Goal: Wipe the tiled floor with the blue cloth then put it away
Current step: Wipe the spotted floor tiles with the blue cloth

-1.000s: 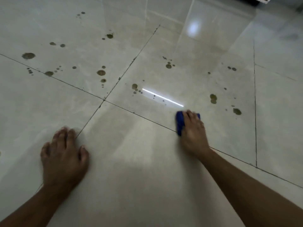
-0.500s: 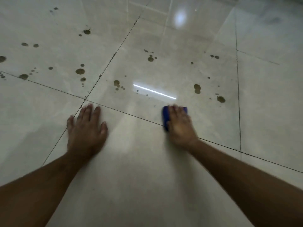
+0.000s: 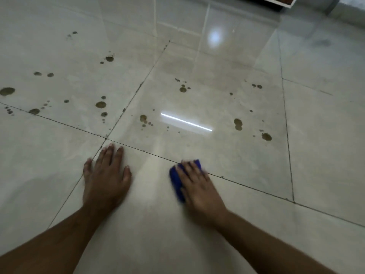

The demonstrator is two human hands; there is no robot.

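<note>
Glossy pale tiled floor (image 3: 197, 244) with brown stains (image 3: 238, 124) scattered over the far tiles, two bare hands down on the near tile.

Left hand (image 3: 105, 178) lies flat, palm down, three middle fingers pressed together, thumb and little finger set a little apart, just below the crossing of the dark grout lines (image 3: 106, 138). Right hand (image 3: 197, 186) presses flat on the blue cloth (image 3: 177, 182), fingers straight and slightly spread, motion-blurred; the cloth sits under the palm beside the grout line, showing at the hand's left edge and at the fingertips. Stains lie beyond both hands.
</note>
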